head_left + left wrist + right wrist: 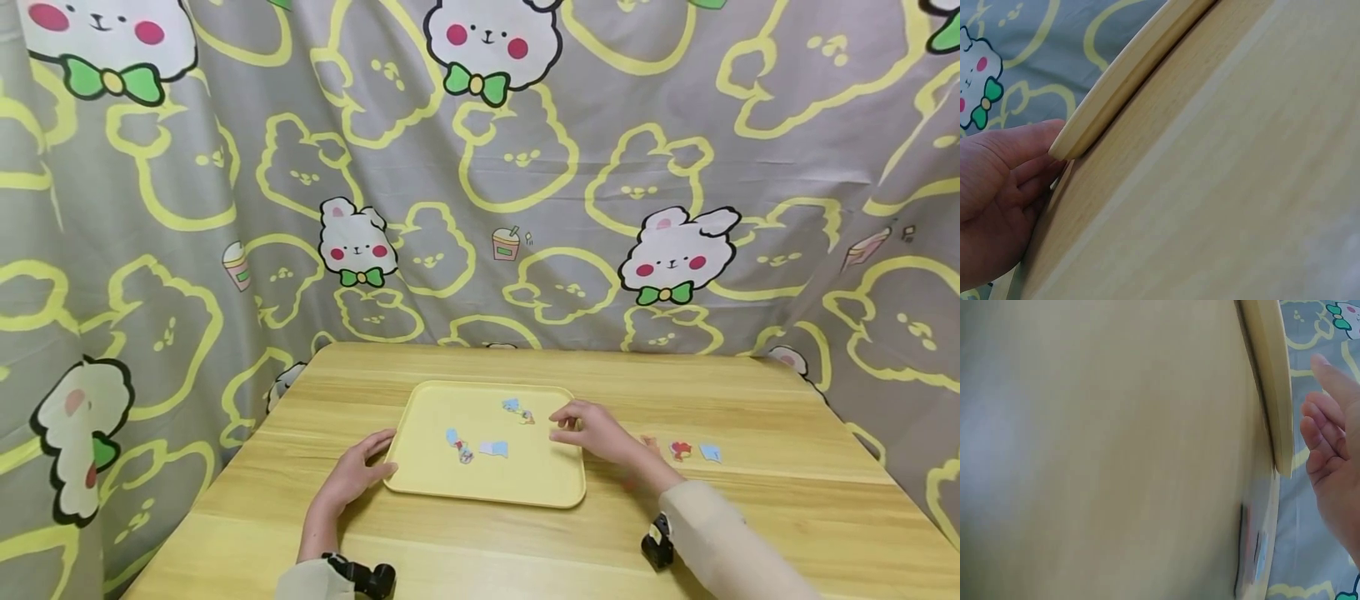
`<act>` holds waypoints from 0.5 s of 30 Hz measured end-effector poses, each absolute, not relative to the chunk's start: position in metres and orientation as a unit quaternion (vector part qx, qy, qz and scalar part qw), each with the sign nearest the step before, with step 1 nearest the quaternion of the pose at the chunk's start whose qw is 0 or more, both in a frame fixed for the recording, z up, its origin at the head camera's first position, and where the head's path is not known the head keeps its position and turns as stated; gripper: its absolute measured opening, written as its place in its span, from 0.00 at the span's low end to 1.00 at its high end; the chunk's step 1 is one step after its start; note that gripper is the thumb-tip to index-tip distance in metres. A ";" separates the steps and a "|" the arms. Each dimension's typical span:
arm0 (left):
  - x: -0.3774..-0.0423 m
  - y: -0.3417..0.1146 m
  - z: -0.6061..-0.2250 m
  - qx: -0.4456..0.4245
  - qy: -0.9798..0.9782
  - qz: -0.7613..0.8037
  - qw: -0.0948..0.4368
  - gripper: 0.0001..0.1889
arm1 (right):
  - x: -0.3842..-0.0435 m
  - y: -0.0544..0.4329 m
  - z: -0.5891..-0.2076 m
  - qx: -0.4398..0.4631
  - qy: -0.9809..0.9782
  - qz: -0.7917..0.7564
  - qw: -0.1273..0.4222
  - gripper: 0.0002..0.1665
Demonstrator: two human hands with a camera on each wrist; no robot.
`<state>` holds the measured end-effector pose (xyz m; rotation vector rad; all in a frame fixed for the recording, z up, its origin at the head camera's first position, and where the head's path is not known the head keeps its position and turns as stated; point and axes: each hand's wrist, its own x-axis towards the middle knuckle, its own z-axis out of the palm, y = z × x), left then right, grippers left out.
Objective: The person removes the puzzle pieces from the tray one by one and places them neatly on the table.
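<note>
A: Carrier?

B: One yellow tray [517, 486], rounded corners, flat on a wooden table surface [795, 525].

A: Contents?

B: Small flat cut-out pieces, three groups. Item one: pale-and-blue pair [493, 449], mid-tray. Item two: patterned cluster [461, 447], toward the tray's left edge. Item three: back group [512, 406], near the back edge, nearer the back-right corner. Printed designs too small to read.

A: Outside the tray?

B: On the surface, beyond the tray's right edge: red piece [681, 451], blue piece [711, 452], orange piece [650, 445], the last partly behind the right forearm. Probably set there to lie within the right hand's reach.

A: Left hand [354, 472]?

B: Against the tray's left edge, toward the front-left corner; thumb and fingers apart, touching the rim. Presumably steadying it. Whether fingertips pass underneath, cannot tell.

A: Right hand [588, 429]?

B: Above the right edge, thumb apart from loosely bent fingers, nothing visible between them. That station likely serves both tray and loose pieces.
</note>
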<state>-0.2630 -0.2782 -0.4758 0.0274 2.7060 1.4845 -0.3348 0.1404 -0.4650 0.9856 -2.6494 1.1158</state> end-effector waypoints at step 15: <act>-0.262 -0.277 -0.476 0.002 0.868 0.496 0.016 0.30 | -0.350 0.108 -0.469 0.263 -0.892 0.368 0.021 0.22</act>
